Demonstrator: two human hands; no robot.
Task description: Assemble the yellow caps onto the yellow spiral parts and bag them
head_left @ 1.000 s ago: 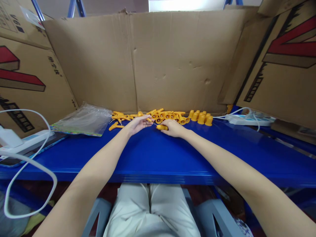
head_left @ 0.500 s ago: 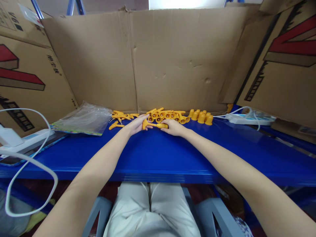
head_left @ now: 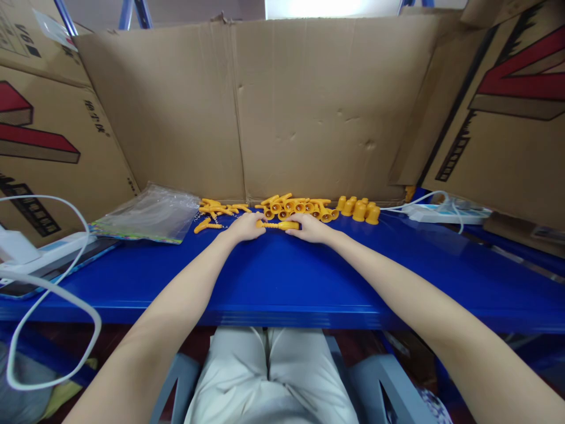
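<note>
- The left hand (head_left: 246,227) is closed around the left end of an orange handle (head_left: 270,225), whose shaft points right.
- The right hand (head_left: 311,228) pinches a sideways orange piece (head_left: 289,225) between thumb and fingers.
- Handle and piece meet end to end between the hands, over the far part of the blue table (head_left: 282,277); I cannot tell whether they are joined.
- Just beyond, a pile of flared orange parts (head_left: 300,208) shows round openings toward the near side.
- Right of the pile stand upright orange cups (head_left: 361,209).
- Left of the left hand lie loose orange handles (head_left: 214,207), then clear plastic bags (head_left: 150,215).
</note>
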